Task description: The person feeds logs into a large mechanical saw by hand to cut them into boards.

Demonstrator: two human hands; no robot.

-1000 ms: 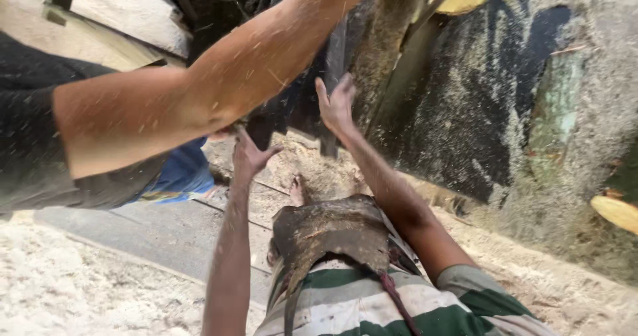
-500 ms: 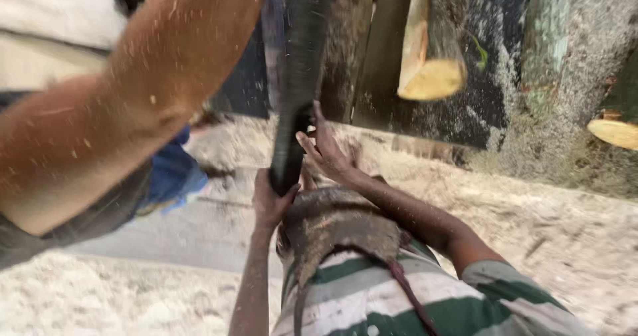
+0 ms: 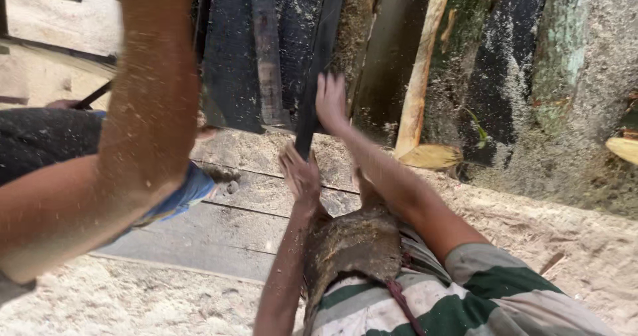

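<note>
Straight ahead of me, leaning among the stacked timber, stands the narrow dark plank (image 3: 319, 63), one long strip running from the top edge down to the grey floorboards (image 3: 266, 200). My left forearm (image 3: 149, 110), dusted with sawdust, rises just to the left of it and crosses the view. My left hand is cut off by the top edge, so I cannot tell whether it is spread or gripping, and my right hand does not show at all.

Two hands of a co-worker in a green-and-white striped shirt (image 3: 465, 303) are on that plank. The upper hand (image 3: 330, 100) lies open with its fingers spread against the plank's right edge. The lower hand (image 3: 300, 173) is open too, at the plank's foot. A worn brown leather pad (image 3: 355, 243) sits on the co-worker's shoulder, between the two arms.

Left of the plank I count two more dark pieces: a wide black slab (image 3: 229, 63) and a slimmer strip (image 3: 266, 57) lying on it. To the right leans one pale, fresh-cut slab (image 3: 422, 70), then a mossy green log (image 3: 561, 70). A second pale cut end (image 3: 625, 148) shows at the right edge. Sawdust (image 3: 133, 303) covers the ground. My arm hides whatever stands left of the black slab, and a blue cloth (image 3: 189, 193) shows under my elbow.
</note>
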